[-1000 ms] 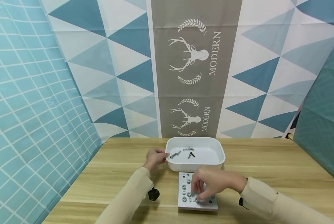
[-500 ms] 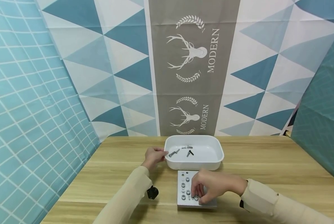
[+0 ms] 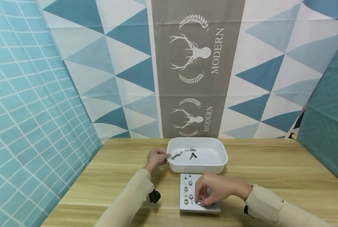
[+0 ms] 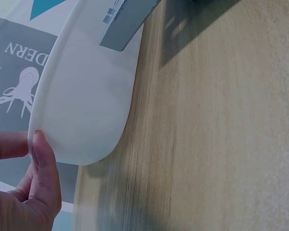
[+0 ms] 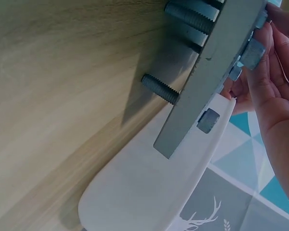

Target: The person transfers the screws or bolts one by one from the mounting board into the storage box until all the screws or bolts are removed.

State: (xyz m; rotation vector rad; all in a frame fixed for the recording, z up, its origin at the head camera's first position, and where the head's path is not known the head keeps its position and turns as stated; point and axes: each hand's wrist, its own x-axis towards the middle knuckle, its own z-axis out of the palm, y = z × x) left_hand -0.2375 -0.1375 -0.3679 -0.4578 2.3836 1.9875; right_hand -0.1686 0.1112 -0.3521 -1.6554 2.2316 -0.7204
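My left hand (image 3: pixel 156 159) pinches the left rim of a white plastic tray (image 3: pixel 197 169), thumb on one side and fingers on the other in the left wrist view. At the near edge of a thick metal plate (image 3: pixel 195 179), my right hand (image 3: pixel 215 187) holds a socket head screw (image 3: pixel 199 202) between thumb and fingertips. This screw sits in the plate. Several other socket head screws (image 3: pixel 190 183) stand in holes to its left and behind. From the side, threaded shanks (image 5: pixel 160 88) stick out beneath the plate. The right hand covers the plate's right part.
Several loose grey screws (image 3: pixel 176 155) and a black screw (image 3: pixel 194 155) lie in the tray, just behind the plate. All stands on a wooden table (image 3: pixel 123 186). Patterned cloth (image 3: pixel 129 63) hangs along the back, with a blue checked cloth (image 3: pixel 30 110) at the left.
My right fingertips have shifted slightly about the same screw. The left hand stays at the tray's rim, and the head view has tilted a little.
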